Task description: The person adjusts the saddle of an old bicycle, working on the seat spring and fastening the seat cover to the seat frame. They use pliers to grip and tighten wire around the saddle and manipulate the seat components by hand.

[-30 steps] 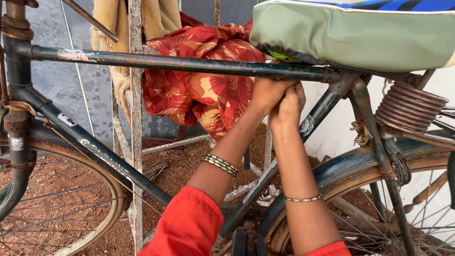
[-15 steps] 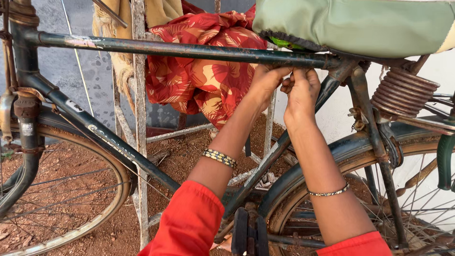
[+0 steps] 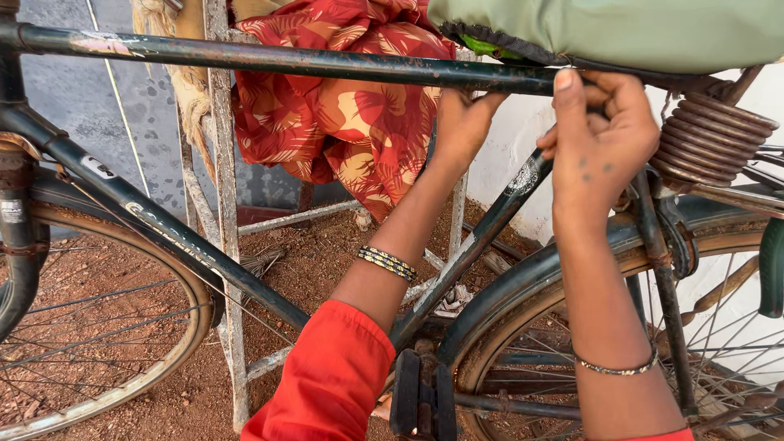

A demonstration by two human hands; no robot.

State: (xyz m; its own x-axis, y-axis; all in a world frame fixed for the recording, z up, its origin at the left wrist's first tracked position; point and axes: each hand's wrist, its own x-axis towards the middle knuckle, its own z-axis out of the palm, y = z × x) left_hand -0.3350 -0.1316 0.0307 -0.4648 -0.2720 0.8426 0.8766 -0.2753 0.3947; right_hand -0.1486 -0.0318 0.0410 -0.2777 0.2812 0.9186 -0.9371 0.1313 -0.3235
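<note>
Reaching under the green saddle (image 3: 621,33), right hand (image 3: 600,135) pinches closed on something tiny at the seat-tube joint, can't tell what. Left hand (image 3: 461,126) curls behind the top tube (image 3: 286,59). Fiddling at the joint looks unfinished.

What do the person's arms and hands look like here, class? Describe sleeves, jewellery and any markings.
Both forearms are bare below red sleeves. The left wrist wears a striped gold and dark bangle, the right a thin beaded bracelet. The right hand has small dark dots on its back.
</note>
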